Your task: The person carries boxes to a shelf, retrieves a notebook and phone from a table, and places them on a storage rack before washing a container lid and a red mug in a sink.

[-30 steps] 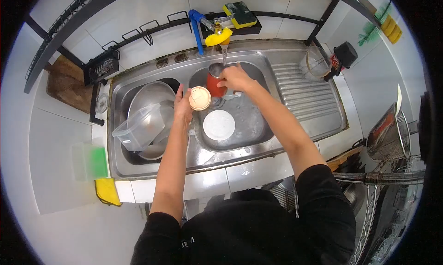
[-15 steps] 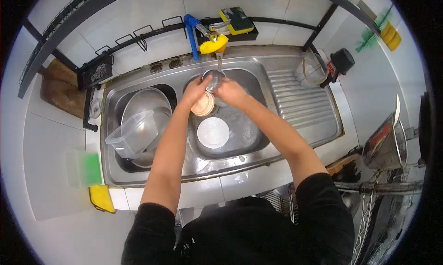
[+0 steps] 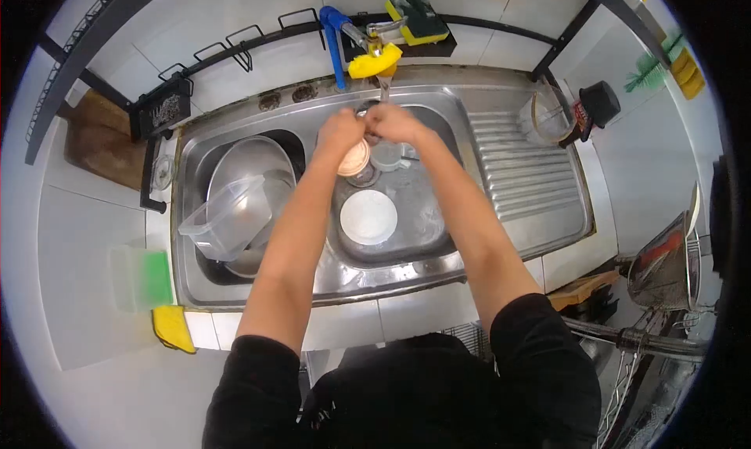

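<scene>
Under the yellow-wrapped faucet (image 3: pixel 377 60), my left hand (image 3: pixel 342 131) and my right hand (image 3: pixel 393 123) are close together with fingers curled. Between them is a shiny round container (image 3: pixel 365 105), mostly hidden; only a bit of its dark rim shows. Running water falls beside my right hand. Just below my left hand is a peach-coloured round lid or dish (image 3: pixel 354 160), partly covered by that hand. A clear round container (image 3: pixel 386 157) sits below my right hand. Farther down the right basin (image 3: pixel 430 238) lies a white round plate or lid (image 3: pixel 368 217).
A big metal bowl (image 3: pixel 249 158) and a clear plastic box (image 3: pixel 227 222) fill the left basin. The ribbed drainboard (image 3: pixel 524 163) holds a clear pitcher (image 3: pixel 545 119) at its back. Sponges (image 3: pixel 418 20) rest on a wall rack, and a strainer (image 3: pixel 665 269) hangs at right.
My hands have drawn closer together and turned over the shiny container, which is now mostly covered. The clear container below my right hand has come into fuller view. The camera view has shifted slightly.
</scene>
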A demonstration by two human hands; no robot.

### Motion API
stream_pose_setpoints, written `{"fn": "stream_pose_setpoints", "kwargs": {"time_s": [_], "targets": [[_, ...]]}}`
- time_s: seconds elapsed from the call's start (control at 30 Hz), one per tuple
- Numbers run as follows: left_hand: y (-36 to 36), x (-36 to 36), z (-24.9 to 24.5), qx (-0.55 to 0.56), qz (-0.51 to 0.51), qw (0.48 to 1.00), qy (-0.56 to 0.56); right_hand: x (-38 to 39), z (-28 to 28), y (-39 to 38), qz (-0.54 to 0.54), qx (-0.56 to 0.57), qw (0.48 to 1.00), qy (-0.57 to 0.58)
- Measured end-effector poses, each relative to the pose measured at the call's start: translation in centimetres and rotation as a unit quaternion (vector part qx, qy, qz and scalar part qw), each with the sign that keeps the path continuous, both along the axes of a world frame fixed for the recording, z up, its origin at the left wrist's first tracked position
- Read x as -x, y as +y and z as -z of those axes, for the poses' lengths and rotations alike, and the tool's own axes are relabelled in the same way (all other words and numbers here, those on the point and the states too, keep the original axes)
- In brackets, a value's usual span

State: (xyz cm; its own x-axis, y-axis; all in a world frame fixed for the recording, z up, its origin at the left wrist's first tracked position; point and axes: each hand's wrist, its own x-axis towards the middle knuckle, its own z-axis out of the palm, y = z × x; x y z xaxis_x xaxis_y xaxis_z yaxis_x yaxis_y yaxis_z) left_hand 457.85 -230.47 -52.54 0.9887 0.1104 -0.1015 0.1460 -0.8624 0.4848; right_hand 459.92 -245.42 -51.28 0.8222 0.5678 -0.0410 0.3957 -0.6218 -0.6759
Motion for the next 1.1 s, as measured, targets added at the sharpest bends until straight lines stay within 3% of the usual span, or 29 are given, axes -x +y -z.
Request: {"fn": "stream_pose_setpoints", "kwargs": {"time_s": [0.03, 0.07, 0.1, 0.13, 0.2, 0.23, 0.33, 0.37, 0.4, 0.47, 0.5, 0.53, 0.57, 0.6, 0.63, 0.7, 0.73, 0.77, 0.8, 0.83, 0.87, 0.9, 0.97, 1.07, 1.1], "targets": [[0.5, -1.4, 1.8, 0.022, 0.006, 0.999, -0.026, 0.2, 0.5, -0.9, 0.001, 0.001, 1.0, 0.002], [-0.1, -1.6, 1.2, 0.023, 0.008, 0.999, -0.024, 0.4, 1.5, -2.2, 0.12, -0.13, 0.964, -0.199], [-0.8, -1.7, 0.7, 0.039, 0.004, 0.999, -0.022, 0.7, 2.5, -3.3, 0.229, -0.251, 0.858, -0.386], [-1.3, -1.7, 0.3, 0.055, 0.0, 0.998, -0.02, 1.0, 3.4, -3.9, 0.231, -0.249, 0.858, -0.385], [-1.3, -1.6, 0.8, 0.069, 0.013, 0.997, -0.013, 1.7, 4.7, -5.1, 0.273, -0.235, 0.93, -0.072], [-1.0, -1.5, 1.4, 0.086, 0.028, 0.996, -0.018, 1.4, 4.5, -6.1, 0.222, -0.181, 0.958, -0.003], [-0.3, -2.2, 5.4, 0.153, 0.043, 0.987, 0.006, 1.6, 3.4, -6.7, 0.173, -0.213, 0.957, 0.097], [-0.3, -2.3, 6.8, 0.202, 0.042, 0.978, 0.032, 1.7, 1.7, -6.6, 0.195, -0.117, 0.969, 0.096], [-0.3, -2.2, 8.2, 0.202, 0.043, 0.978, 0.035, 1.4, 1.2, -6.4, 0.197, -0.117, 0.968, 0.098], [-0.7, -1.0, 9.1, 0.466, -0.075, 0.875, 0.11, 0.9, 0.0, -6.1, 0.167, 0.0, 0.985, -0.043], [-0.6, 0.3, 9.2, 0.466, -0.074, 0.875, 0.113, 1.0, -1.0, -6.2, 0.12, 0.051, 0.989, -0.065], [-0.7, 2.8, 8.1, 0.546, -0.067, 0.807, 0.215, 1.2, -1.8, -6.1, 0.121, 0.052, 0.989, -0.063], [-0.7, 4.6, 7.7, 0.614, -0.058, 0.723, 0.312, 1.2, -2.4, -5.9, 0.051, 0.129, 0.986, -0.091], [-0.9, 5.5, 9.1, 0.614, -0.057, 0.721, 0.316, 1.5, -2.8, -5.8, -0.02, 0.206, 0.971, -0.116], [-1.1, 6.2, 12.1, 0.59, -0.088, 0.727, 0.341, 2.0, -3.2, -5.6, -0.018, 0.208, 0.971, -0.112], [-1.5, 6.0, 20.1, 0.564, -0.117, 0.729, 0.37, 3.7, -3.7, -4.8, -0.098, 0.276, 0.945, -0.148], [-1.9, 5.2, 25.2, 0.461, -0.066, 0.826, 0.316, 4.6, -3.9, -4.1, -0.097, 0.278, 0.945, -0.144], [-2.8, 5.5, 25.3, 0.347, -0.012, 0.902, 0.255, 5.7, -4.1, -3.1, -0.118, 0.284, 0.937, -0.166], [-3.7, 5.5, 25.3, 0.349, -0.008, 0.901, 0.259, 6.7, -4.2, -2.2, -0.138, 0.292, 0.928, -0.185], [-4.8, 6.7, 20.0, 0.141, 0.119, 0.967, 0.174, 7.9, -4.9, -1.2, -0.159, 0.315, 0.913, -0.204], [-5.7, 8.0, 16.4, -0.074, 0.238, 0.966, 0.074, 8.9, -5.3, -0.3, -0.18, 0.337, 0.897, -0.223], [-6.1, 9.4, 15.9, 0.138, 0.157, 0.977, -0.042, 9.5, -4.7, 0.1, -0.177, 0.338, 0.898, -0.218], [-5.7, 8.7, 16.7, 0.159, 0.163, 0.973, -0.045, 10.3, -3.8, 0.7, -0.178, 0.323, 0.869, -0.331], [-3.2, 5.9, 16.5, 0.197, 0.168, 0.964, -0.058, 8.8, -5.2, -2.0, -0.132, 0.339, 0.901, -0.237], [-2.3, 4.7, 15.8, 0.341, 0.047, 0.936, 0.079, 7.5, -3.8, -3.6, -0.067, 0.295, 0.93, -0.208]]}}
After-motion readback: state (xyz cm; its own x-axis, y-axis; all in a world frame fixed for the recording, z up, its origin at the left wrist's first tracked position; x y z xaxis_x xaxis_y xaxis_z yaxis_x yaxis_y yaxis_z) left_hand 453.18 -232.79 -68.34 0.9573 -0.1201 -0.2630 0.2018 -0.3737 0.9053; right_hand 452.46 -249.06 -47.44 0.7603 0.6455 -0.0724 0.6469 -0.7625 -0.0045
